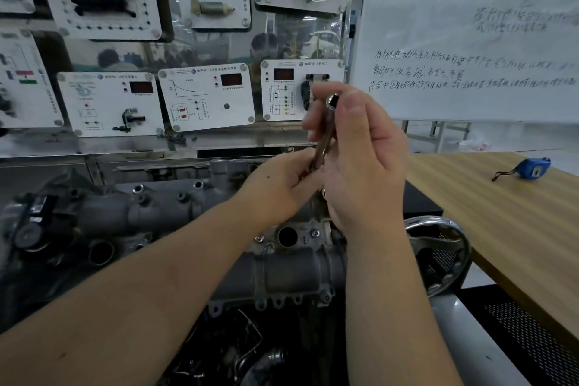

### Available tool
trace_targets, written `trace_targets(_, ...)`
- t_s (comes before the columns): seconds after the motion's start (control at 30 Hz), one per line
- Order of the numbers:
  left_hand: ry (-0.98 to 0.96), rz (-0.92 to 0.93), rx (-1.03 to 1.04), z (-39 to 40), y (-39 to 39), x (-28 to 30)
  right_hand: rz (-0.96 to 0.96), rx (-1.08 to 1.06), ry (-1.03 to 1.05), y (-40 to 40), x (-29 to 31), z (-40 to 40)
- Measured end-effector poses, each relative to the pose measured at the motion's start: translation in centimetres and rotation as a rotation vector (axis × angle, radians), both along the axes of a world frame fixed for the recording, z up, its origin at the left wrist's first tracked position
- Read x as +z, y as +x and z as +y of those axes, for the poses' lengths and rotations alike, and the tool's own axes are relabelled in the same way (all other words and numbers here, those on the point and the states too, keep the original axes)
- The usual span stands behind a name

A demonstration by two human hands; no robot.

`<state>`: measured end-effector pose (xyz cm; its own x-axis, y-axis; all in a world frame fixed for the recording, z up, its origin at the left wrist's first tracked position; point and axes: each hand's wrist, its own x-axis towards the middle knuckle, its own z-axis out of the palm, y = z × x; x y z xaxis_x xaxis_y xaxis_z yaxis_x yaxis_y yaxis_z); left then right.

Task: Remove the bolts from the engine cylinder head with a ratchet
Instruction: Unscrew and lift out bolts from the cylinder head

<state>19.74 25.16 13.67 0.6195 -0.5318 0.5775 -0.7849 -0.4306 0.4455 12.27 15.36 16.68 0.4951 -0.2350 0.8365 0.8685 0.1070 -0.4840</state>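
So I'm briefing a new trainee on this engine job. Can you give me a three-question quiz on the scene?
1. True or false: both hands grip the long bolt.
2. What lies on the wooden table? A) hammer B) blue tape measure C) ratchet
3. Which hand is higher on the bolt?

Key: 1. True: the left hand and right hand both hold it, above the cylinder head. 2. B. 3. Right.

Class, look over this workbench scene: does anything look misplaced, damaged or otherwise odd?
Nothing looks damaged or spilled. Both hands hold a long bolt up above the cylinder head, the right hand at its top, the left hand at its lower end. A blue tape measure lies alone on the wooden table.
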Motion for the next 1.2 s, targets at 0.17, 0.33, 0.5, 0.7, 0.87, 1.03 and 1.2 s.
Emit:
trace_targets(0.17, 0.012, -0.005, 0.034, -0.1, 0.0, 0.1, -0.025, -0.034, -0.036, -0.5, -0.2, 1.2)
trace_targets(0.33, -0.014, -0.033, 0.049, -0.5, 0.3, 0.0, -0.055, -0.012, 0.071, 0.1, -0.4, 0.3)
trace_targets(0.5, 0.059, -0.111, 0.095, -0.4, 0.2, -0.3, 0.006, -0.031, -0.072, -0.1, -0.3, 0.3)
trace_targets(0.7, 0.040, -0.126, 0.160, -0.2, 0.1, -0.7, -0.019, -0.007, 0.032, -0.5, -0.4, 1.2)
trace_targets(0.87, 0.022, -0.124, 0.138, -0.6, -0.4, -0.2, -0.077, -0.027, 0.168, 0.0, -0.4, 1.1)
trace_targets(1.03, 0.065, -0.078, 0.171, -0.4, -0.5, -0.4, -0.061, -0.169, 0.166, -0.2, -0.2, 1.4)
trace_targets(1.2, 0.010, -0.016, 0.109, 0.1, -1.3, -0.5, -0.091, -0.189, 0.145, -0.4, -0.2, 1.9)
